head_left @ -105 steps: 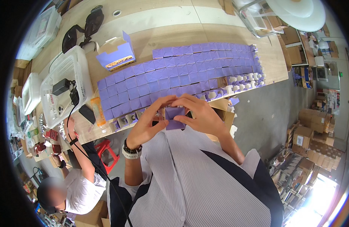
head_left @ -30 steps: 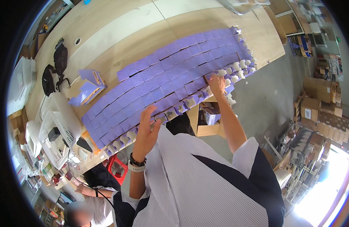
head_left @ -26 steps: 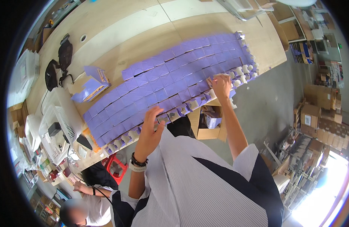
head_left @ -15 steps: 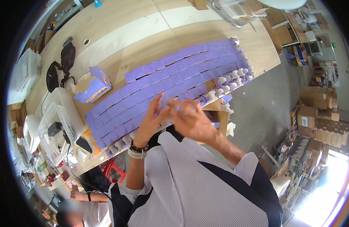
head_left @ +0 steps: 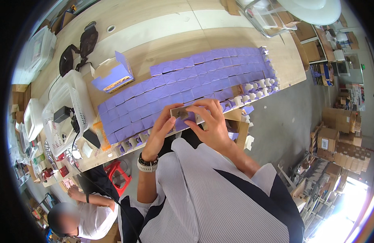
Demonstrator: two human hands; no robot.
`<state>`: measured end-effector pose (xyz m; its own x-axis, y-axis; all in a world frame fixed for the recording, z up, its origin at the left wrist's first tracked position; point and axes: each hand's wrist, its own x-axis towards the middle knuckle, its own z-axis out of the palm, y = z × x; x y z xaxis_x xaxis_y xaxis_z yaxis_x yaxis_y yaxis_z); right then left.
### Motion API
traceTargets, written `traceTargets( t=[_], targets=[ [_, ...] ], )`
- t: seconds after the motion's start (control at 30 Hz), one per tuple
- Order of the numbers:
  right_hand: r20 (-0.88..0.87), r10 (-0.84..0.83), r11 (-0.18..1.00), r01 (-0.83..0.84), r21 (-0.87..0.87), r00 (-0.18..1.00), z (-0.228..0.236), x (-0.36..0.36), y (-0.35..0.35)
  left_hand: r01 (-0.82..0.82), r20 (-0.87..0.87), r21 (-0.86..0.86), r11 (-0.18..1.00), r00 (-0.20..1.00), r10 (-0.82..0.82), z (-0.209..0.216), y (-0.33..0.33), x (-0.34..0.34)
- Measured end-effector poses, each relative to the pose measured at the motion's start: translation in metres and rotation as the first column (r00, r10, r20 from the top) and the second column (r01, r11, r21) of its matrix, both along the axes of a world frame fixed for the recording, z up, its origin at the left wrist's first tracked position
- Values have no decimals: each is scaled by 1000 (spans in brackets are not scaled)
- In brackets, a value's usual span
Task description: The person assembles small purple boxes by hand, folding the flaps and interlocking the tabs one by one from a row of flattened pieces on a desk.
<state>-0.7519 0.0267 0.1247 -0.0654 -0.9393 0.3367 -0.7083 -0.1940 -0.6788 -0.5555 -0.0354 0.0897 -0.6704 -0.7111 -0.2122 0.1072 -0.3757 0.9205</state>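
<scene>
Your left hand (head_left: 160, 128) and right hand (head_left: 209, 121) both pinch a small flat purple card (head_left: 186, 117) by its ends, fingers pressed together on it, holding it up near your chest just above the near edge of the bench (head_left: 166, 48), where rows of purple boxes (head_left: 187, 87) lie.

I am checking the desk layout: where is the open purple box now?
In the head view, the open purple box stands on the wooden table's left part, between the white basket and the purple rows.
</scene>
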Motion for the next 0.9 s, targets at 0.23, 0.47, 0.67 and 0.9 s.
traceTargets(
  t=[0.23,0.47,0.67,0.9],
  targets=[
    [213,-21,1000,24,-12,977,-12,34,3,-107,83,-177,978,989,123,-6,11,10],
    [48,200,974,-193,-121,979,1,31,9,-209,11,-145,967,977,213,3,27,10],
    [413,44,999,-52,8,910,-12,42,24,-149,10,-217,965,988,155,14,29,17],
    [173,202,977,-186,-105,964,8,32,25,-94,-204,153,984,971,124,13,34,26]
  ],
)
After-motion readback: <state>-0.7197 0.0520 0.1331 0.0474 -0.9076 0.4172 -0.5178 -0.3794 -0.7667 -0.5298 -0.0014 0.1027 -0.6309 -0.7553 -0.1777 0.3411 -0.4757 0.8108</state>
